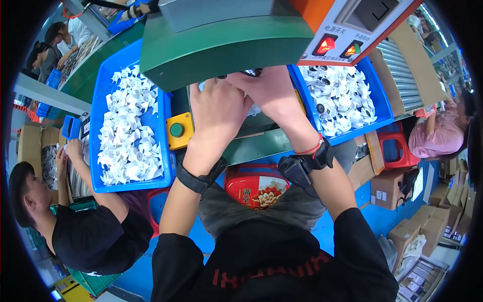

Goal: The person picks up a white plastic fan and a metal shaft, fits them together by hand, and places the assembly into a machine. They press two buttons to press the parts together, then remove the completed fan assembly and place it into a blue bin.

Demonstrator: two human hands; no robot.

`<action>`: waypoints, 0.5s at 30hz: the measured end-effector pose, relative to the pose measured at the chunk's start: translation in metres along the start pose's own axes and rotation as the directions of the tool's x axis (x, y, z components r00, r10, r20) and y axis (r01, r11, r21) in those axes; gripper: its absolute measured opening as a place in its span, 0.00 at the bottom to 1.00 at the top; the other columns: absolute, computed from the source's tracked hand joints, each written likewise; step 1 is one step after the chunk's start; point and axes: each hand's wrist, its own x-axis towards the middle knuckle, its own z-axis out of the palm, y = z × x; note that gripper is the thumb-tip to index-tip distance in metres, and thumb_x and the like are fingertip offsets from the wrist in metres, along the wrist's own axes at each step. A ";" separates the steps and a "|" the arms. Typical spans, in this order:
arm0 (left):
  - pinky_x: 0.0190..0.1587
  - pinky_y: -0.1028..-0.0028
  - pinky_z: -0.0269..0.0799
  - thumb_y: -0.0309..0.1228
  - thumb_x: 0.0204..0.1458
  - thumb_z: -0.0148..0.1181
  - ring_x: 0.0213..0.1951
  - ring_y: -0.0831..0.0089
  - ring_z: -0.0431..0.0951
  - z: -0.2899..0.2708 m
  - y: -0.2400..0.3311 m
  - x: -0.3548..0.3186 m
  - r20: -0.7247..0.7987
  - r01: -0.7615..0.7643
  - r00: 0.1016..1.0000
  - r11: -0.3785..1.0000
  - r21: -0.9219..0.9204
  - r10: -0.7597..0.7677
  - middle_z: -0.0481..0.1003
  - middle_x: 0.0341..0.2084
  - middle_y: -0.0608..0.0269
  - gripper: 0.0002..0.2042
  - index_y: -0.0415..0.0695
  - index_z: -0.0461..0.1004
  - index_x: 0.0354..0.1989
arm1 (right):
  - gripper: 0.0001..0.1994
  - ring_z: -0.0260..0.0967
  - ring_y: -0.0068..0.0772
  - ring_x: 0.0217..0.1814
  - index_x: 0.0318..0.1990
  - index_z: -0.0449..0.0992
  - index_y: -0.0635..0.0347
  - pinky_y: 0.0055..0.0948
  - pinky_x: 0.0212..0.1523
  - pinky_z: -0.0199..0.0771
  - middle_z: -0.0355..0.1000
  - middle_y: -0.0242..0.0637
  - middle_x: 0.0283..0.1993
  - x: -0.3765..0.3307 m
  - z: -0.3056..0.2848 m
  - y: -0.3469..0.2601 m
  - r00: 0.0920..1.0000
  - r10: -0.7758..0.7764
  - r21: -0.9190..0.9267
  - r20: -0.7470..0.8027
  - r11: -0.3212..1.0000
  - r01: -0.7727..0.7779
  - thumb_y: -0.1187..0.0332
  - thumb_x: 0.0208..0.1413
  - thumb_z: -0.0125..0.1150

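Observation:
My left hand and my right hand reach forward together under the overhanging green machine head. The fingertips of both hands are hidden beneath it, close to a small dark part at the edge. What the fingers hold cannot be made out. A blue tray heaped with small white plastic parts lies left of my left hand. A second blue tray with white parts lies right of my right hand. Both wrists wear black bands.
A yellow box with a green push button sits by my left hand. An orange control panel with lit red switches is above right. A red tin rests on my lap. Seated people work at left and right. Cardboard boxes stand at right.

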 end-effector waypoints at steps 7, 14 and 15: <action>0.55 0.58 0.60 0.39 0.50 0.62 0.48 0.63 0.74 -0.030 -0.006 -0.037 -0.137 0.038 0.990 0.999 -0.029 -0.042 0.77 0.39 0.60 0.17 0.43 0.75 0.45 | 0.15 0.74 0.25 0.38 0.47 0.76 0.66 0.27 0.42 0.75 0.78 0.37 0.41 -0.021 -0.026 0.002 0.995 0.068 -0.038 0.076 0.997 -0.065 0.79 0.50 0.61; 0.47 0.61 0.60 0.33 0.52 0.61 0.46 0.61 0.73 -0.061 -0.039 -0.098 0.137 0.321 0.937 0.946 0.030 -0.322 0.77 0.40 0.59 0.11 0.42 0.75 0.41 | 0.16 0.78 0.39 0.39 0.49 0.74 0.66 0.31 0.43 0.75 0.79 0.42 0.38 -0.065 -0.073 -0.011 0.979 0.188 -0.717 0.074 0.693 -0.079 0.80 0.50 0.56; 0.46 0.61 0.60 0.32 0.53 0.61 0.46 0.61 0.73 -0.061 -0.039 -0.097 0.165 0.330 0.929 0.943 0.039 -0.332 0.77 0.40 0.59 0.10 0.42 0.75 0.40 | 0.16 0.78 0.41 0.39 0.49 0.74 0.66 0.31 0.43 0.75 0.79 0.43 0.38 -0.067 -0.072 -0.014 0.974 0.207 -0.791 0.093 0.609 -0.054 0.80 0.49 0.56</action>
